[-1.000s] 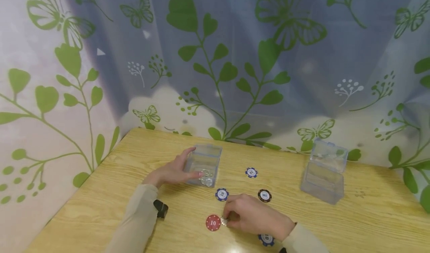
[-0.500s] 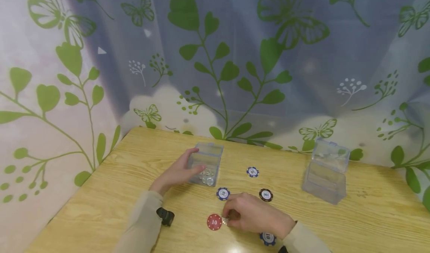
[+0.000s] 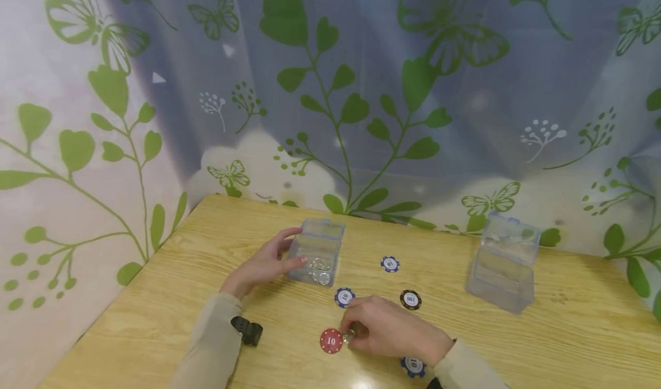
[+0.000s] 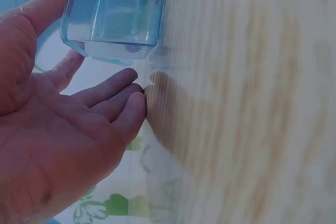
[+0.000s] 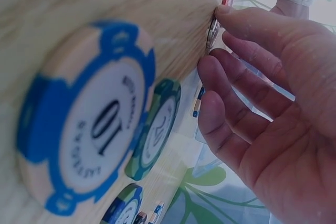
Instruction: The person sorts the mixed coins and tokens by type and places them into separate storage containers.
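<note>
My right hand (image 3: 389,327) pinches a shiny silver coin (image 5: 212,32) between thumb and fingertips, close over the table beside a red chip marked 10 (image 3: 331,341). My left hand (image 3: 263,265) is at the left side of a clear plastic box (image 3: 335,269) with its lid tipped back. The thumb lies over the box's left wall, and the index finger touches near the hinge; the other fingers are loosely extended in the left wrist view. Several silvery coins (image 3: 321,275) lie in the near part of that box.
Blue chips (image 3: 345,298) and a black chip marked 100 (image 3: 410,300) lie flat around my right hand. A green chip (image 5: 155,129) shows only in the right wrist view. Another clear box (image 3: 501,283) stands lid-up at the right. A patterned curtain (image 3: 372,148) hangs behind the wooden table (image 3: 155,308).
The left hand has shifted slightly left, its thumb drawing back from over the coins. My right hand keeps the coin next to the red chip, tilting it slightly. The view has shifted a little.
</note>
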Tool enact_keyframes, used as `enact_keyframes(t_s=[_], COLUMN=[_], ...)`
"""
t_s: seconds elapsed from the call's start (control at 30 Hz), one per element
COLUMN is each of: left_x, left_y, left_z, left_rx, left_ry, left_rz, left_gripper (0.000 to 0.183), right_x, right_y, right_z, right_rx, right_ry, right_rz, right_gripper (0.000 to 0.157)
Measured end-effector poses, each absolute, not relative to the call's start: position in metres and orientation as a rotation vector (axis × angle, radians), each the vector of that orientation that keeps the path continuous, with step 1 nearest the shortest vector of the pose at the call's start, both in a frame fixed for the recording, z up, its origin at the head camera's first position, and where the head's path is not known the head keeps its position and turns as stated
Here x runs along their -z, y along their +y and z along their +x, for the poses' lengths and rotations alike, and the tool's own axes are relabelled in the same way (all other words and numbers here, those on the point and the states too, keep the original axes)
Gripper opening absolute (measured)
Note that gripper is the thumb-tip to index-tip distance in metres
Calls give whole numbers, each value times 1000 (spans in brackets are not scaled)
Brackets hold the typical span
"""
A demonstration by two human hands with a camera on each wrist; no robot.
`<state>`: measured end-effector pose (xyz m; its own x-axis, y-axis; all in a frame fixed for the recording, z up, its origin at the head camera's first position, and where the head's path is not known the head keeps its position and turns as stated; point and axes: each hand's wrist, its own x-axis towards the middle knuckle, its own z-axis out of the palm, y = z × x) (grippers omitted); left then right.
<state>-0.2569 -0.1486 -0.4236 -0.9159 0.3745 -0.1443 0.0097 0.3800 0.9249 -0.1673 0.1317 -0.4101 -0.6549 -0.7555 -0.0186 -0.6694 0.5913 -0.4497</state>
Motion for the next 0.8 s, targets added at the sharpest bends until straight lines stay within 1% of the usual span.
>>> enact_keyframes(t_s=[0.4,0.67,0.8], left_x=[421,422,423], left_y=[-149,-151,-152], left_z=[-259,-260,-260], left_rx=[-1533,-1533,-1541], left_ry=[2269,2247,2240], left_rz=[276,289,284], left_gripper=[78,80,81], right_x=[407,411,412], right_y=[130,133,134], right_z=[-172,-182,-184], right_rx=[633,826,856], right_ry=[2558,2405,2389], right_rz=[-1172,-1035,-1013], right_gripper=[20,27,29])
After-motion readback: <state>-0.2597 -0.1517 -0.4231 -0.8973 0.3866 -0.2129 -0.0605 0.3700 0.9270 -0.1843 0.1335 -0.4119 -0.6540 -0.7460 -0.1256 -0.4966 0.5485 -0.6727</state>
